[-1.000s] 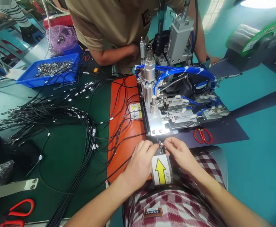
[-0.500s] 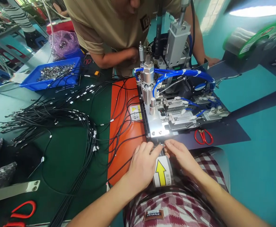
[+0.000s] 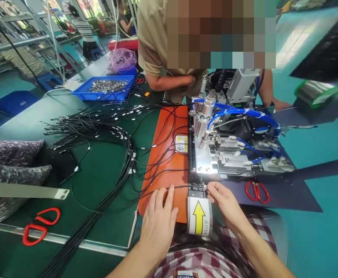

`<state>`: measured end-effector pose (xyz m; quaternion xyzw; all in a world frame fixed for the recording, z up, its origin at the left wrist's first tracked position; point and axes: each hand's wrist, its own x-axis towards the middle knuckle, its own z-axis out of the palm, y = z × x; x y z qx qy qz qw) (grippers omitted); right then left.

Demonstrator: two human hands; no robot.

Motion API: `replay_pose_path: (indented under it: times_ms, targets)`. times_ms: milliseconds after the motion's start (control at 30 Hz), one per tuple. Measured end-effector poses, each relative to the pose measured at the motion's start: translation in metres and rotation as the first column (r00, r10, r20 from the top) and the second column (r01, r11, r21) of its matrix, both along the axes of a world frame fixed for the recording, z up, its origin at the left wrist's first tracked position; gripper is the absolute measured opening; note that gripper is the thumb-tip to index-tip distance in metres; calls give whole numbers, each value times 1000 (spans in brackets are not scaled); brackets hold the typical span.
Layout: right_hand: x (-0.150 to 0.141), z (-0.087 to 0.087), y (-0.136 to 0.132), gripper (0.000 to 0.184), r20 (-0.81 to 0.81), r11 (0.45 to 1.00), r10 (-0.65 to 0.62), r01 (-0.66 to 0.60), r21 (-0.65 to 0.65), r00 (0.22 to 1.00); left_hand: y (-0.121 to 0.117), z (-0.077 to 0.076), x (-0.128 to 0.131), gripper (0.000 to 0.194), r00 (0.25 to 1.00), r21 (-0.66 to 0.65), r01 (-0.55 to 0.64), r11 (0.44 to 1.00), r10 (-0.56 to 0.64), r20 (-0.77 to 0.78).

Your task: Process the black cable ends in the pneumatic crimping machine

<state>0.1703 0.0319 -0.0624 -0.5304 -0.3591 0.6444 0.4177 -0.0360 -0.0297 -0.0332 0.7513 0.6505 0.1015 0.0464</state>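
Observation:
My right hand [image 3: 222, 199] pinches the metal-tipped end of a thin black cable [image 3: 190, 186] at the front of the machine's track. The cable runs leftward from there across an orange plate [image 3: 163, 179]. My left hand [image 3: 159, 214] lies over the plate's front part with fingers stretched out, its fingertips close to the cable; whether they touch it I cannot tell. Just ahead of my right hand stands a metal machine [image 3: 205, 162] with cylinders and blue air tubes. A yellow arrow label [image 3: 198, 217] sits between my hands.
Bundled black cables [image 3: 128, 154] curve over the green mat to the left. Red-handled scissors [image 3: 257, 192] lie right of my hand, and another red-handled pair [image 3: 40, 226] lies far left. A blue tray [image 3: 80, 92] holds small metal parts. A co-worker [image 3: 154, 50] stands behind the machine.
My left hand has moved left and back from the track, its fingers now spread. My right hand still pinches at the track, and the cable there is now exposed. The camera view has shifted left.

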Motion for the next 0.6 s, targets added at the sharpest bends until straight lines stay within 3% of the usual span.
replay_pose_path:
  times_ms: [100,267,367,533,600]
  targets:
    - [0,-1,0,44,4,1000,-2,2,7,1000,5,-4,-8,50,999,25,30,999,-30,-29]
    - [3,-2,0,43,15,1000,-16,15,22,1000,20,2,-18,44,995,-10,96,995,-96,2]
    - [16,-3,-6,45,48,997,-77,75,23,996,19,2,-18,43,995,12,98,995,-98,-9]
    - [59,-19,-41,50,149,963,-267,270,0,952,15,-3,-20,42,995,59,100,993,-99,-20]
    - [82,-32,-64,48,181,940,-314,332,-78,932,22,-3,-18,43,996,59,91,994,-90,-18]
